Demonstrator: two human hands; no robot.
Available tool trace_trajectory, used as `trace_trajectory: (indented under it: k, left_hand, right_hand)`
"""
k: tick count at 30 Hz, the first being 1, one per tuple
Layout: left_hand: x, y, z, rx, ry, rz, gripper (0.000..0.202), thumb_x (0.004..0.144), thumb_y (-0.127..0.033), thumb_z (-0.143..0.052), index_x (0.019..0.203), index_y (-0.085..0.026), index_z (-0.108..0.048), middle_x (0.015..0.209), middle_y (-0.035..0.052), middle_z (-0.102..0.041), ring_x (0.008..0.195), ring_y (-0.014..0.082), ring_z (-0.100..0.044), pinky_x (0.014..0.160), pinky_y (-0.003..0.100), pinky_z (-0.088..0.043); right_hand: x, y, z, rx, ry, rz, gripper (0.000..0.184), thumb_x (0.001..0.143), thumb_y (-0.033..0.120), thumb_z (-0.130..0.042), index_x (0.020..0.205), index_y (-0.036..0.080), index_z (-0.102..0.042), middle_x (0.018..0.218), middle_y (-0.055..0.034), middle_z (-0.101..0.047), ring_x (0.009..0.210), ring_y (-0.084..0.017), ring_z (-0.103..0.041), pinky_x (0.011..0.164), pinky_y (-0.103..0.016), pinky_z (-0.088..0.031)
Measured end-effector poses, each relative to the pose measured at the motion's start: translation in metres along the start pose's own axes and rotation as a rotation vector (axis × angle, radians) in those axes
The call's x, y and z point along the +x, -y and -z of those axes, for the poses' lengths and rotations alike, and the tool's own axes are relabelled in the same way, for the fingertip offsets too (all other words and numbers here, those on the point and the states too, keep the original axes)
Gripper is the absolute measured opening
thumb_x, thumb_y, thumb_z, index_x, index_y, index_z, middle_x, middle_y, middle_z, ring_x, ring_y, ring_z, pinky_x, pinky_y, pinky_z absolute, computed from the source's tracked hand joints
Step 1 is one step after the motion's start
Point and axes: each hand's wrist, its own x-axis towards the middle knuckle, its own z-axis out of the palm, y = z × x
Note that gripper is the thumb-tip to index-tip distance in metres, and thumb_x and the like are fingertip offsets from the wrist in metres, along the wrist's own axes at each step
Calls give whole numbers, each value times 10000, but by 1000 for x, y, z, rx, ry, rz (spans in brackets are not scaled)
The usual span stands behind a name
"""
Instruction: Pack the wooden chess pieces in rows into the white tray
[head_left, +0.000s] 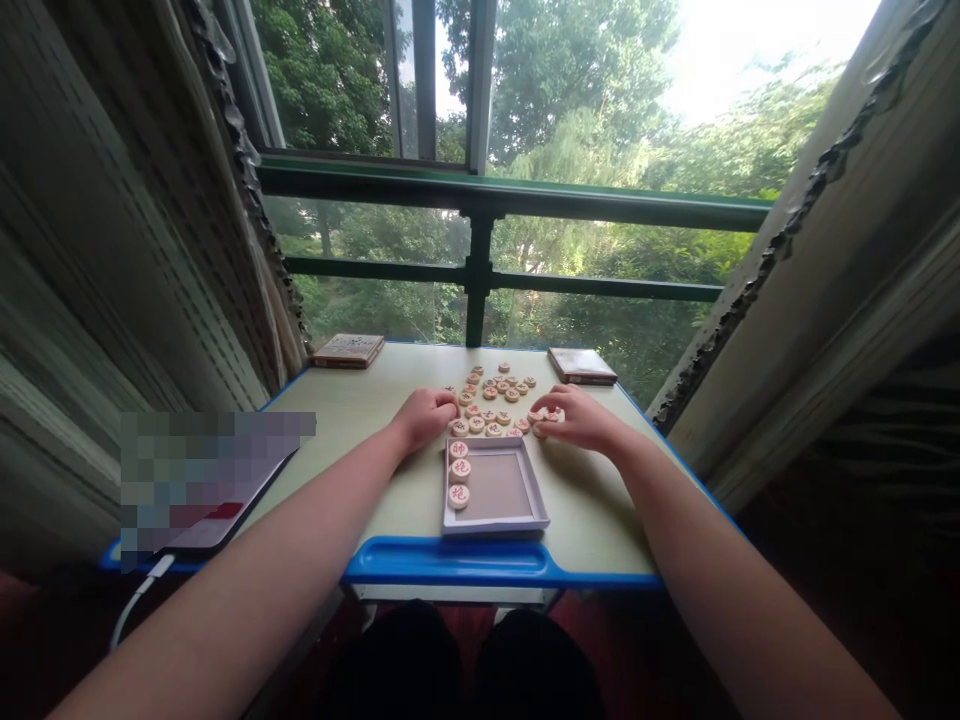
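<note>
Round wooden Chinese chess pieces (493, 430) lie in a loose cluster on the table, face up where I can read them, with red or dark characters. Nearer me is a shallow pale box (496, 525). Along its left wall, three red-marked pieces (459, 496) form a column. My left hand (429, 415) rests at the cluster's left edge, fingers curled closed; what they hold, if anything, is hidden. On the right side, my right hand (574, 415) has thumb and fingers closed around a Chinese chess piece (539, 430), with other pieces touching or close by.
The pale table (600, 520) has a blue edge with a moulded groove in front. Flat brown boxes stand at the back left (349, 350) and back right (583, 365). A laptop (225, 500) with a white cable (142, 590) sits left. Window and curtains surround the table.
</note>
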Motion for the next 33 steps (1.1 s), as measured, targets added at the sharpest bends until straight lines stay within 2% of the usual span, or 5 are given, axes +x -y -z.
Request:
trace_trajectory:
  k: [7,13,17,24,33]
  left_hand:
    - [1,2,-1,47,15,-13,337,685,-291,-474,913,-171,-690,636,-12,-620,590,129,-507,590,246,-396]
    - [-1,-4,1,128,64,-44,290,700,-311,-487,798,-173,-722,813,28,-701,750,171,-588,696,258,-432]
    - [-2,-5,2,200,74,-76,269,682,-291,-502,794,-184,-722,796,20,-705,749,168,-597,692,244,-438]
    - [2,1,2,218,23,-52,257,695,-291,-512,800,-181,-719,791,27,-705,740,170,-604,690,247,-441]
    - [2,7,1,194,-89,-44,281,743,-280,-473,871,-178,-701,764,21,-694,660,152,-582,636,247,-426]
  right_hand:
    - [-2,3,1,-3,28,-3,187,741,287,-600,863,227,-727,874,-71,-610,892,-219,-500,851,-341,-370]
    - [0,-14,1,-36,-36,-75,231,760,298,-573,928,217,-709,940,-78,-624,949,-239,-475,834,-334,-373]
    - [1,-27,0,-115,-134,-163,242,783,211,-507,908,199,-714,956,-91,-628,966,-246,-468,871,-363,-341]
    - [-5,-6,-5,-70,-30,4,204,736,280,-588,888,222,-712,890,-72,-624,851,-211,-487,822,-342,-355]
    - [-3,-4,-13,-67,-69,3,299,716,328,-609,984,222,-692,987,-85,-613,915,-229,-466,875,-358,-367]
